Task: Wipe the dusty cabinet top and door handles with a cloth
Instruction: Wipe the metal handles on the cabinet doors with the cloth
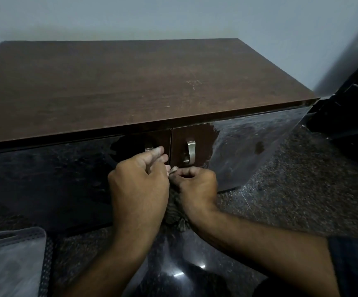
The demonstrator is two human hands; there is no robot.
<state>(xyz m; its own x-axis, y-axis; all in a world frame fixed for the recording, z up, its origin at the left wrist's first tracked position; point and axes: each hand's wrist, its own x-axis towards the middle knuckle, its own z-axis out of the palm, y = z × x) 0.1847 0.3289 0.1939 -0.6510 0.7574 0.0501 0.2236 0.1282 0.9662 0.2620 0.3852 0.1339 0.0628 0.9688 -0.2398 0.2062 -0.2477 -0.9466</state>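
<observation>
Grey fabric (10,260) lies at the lower left corner, closest to the camera, on the dark speckled floor (291,189). Past it both forearms reach forward to the front of a low wooden cabinet (130,82).

The left hand (139,179) is raised just below the left door handle (149,148), its fingers (155,151) curled and nearly touching the metal. The right hand (196,186) sits just beside it, knuckles up, fingers curled closed. Between the two hands hangs a dark patterned cloth (177,213), bunched and trailing down toward the floor; both hands appear to be gripping it, though the exact hold is hidden behind the knuckles.

The right door handle (190,154) stands clear, just above the right hand. Both glossy doors show cloudy smears around the handles, while the cabinet top carries a few pale specks toward its right side.

By the look of it, the handle step is in hand: the cloth is being gathered or wrapped right at the left handle. The next move likely calls for folding the cloth around that handle and rubbing along its length, then shifting across the door seam to the right handle.
</observation>
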